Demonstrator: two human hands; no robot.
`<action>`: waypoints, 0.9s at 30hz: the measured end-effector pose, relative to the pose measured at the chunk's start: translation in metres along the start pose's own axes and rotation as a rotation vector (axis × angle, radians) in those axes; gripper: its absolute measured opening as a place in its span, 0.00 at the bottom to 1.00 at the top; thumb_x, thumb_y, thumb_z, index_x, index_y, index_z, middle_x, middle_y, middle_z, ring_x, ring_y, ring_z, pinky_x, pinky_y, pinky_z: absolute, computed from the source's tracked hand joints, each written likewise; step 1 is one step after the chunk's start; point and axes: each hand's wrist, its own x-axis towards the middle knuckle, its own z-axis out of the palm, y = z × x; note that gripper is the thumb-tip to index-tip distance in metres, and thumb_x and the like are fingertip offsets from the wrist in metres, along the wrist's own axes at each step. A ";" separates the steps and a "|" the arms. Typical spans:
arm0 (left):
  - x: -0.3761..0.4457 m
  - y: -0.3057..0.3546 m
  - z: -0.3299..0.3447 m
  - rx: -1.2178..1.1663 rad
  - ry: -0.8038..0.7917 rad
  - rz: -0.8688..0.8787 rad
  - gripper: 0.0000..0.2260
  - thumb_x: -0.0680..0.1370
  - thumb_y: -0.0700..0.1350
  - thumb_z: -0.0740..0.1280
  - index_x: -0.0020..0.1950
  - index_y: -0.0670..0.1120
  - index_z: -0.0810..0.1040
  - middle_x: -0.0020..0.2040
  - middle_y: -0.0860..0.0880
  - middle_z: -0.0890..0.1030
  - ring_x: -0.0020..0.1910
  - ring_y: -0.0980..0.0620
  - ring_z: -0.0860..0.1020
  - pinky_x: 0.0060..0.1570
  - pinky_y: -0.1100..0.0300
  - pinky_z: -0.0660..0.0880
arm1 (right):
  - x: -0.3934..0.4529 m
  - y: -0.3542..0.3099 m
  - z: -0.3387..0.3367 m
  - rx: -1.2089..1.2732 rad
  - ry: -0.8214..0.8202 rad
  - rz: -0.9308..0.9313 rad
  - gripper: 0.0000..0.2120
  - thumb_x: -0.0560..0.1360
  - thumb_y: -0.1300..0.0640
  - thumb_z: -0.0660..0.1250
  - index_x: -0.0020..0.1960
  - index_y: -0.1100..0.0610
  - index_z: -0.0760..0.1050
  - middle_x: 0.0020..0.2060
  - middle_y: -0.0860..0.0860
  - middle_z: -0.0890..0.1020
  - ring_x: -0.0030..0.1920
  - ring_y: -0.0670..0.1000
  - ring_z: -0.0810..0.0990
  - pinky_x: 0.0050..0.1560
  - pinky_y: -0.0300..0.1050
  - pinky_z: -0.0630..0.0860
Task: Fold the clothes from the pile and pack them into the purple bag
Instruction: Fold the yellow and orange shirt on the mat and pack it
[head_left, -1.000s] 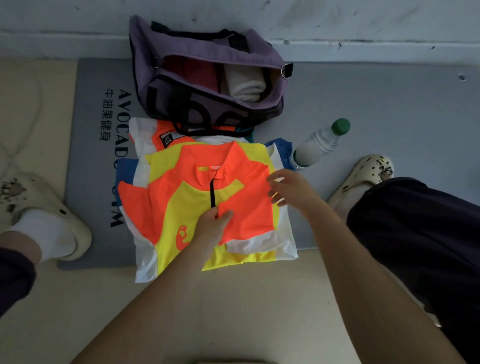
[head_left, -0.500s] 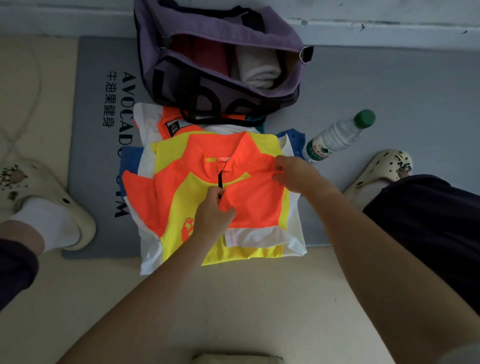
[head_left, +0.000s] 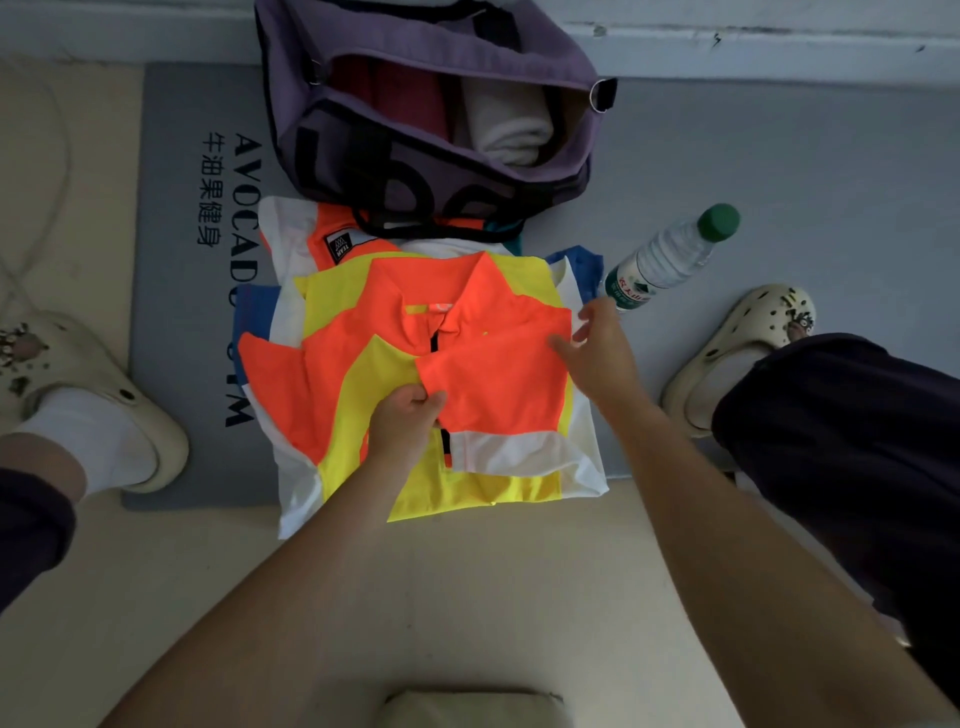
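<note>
An orange and yellow jersey (head_left: 498, 374) lies on top of the clothes pile (head_left: 291, 234) on the floor. Its right side is folded over the middle. My left hand (head_left: 405, 421) pinches the folded orange edge near the zip. Relaxed fingers of my right hand (head_left: 597, 348) touch the jersey's right edge. The purple bag (head_left: 415, 171) stands open just beyond the pile, with a dark red garment (head_left: 395, 93) and a rolled beige garment (head_left: 509, 130) inside.
A grey mat (head_left: 805, 182) with dark lettering lies under the pile and the bag, against the wall. A water bottle (head_left: 670, 254) with a green cap lies right of the pile. Cream clogs stand at left (head_left: 78, 379) and right (head_left: 737, 348).
My right hand has let go of the jersey's right edge and spread its fingers. My left hand keeps its pinch at the fold. The camera has moved closer.
</note>
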 end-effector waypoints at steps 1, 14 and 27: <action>-0.001 -0.003 0.000 -0.021 -0.014 -0.003 0.15 0.78 0.48 0.69 0.36 0.40 0.74 0.29 0.50 0.78 0.40 0.39 0.81 0.37 0.52 0.70 | -0.011 0.006 0.004 0.034 -0.026 0.061 0.20 0.72 0.51 0.74 0.52 0.54 0.65 0.39 0.47 0.75 0.37 0.46 0.75 0.37 0.45 0.71; 0.004 0.014 -0.044 -0.017 0.207 0.226 0.08 0.73 0.51 0.74 0.37 0.51 0.78 0.36 0.54 0.81 0.34 0.60 0.77 0.38 0.58 0.73 | -0.062 -0.009 0.025 -0.251 0.057 -0.176 0.20 0.69 0.49 0.75 0.51 0.59 0.70 0.44 0.53 0.76 0.45 0.56 0.76 0.45 0.53 0.72; 0.073 -0.009 -0.171 0.880 -0.065 0.287 0.26 0.70 0.58 0.75 0.62 0.51 0.72 0.59 0.52 0.80 0.57 0.45 0.77 0.56 0.52 0.69 | -0.046 -0.053 0.112 -0.655 -0.109 -0.553 0.42 0.72 0.36 0.67 0.79 0.48 0.54 0.79 0.49 0.54 0.78 0.57 0.53 0.73 0.64 0.54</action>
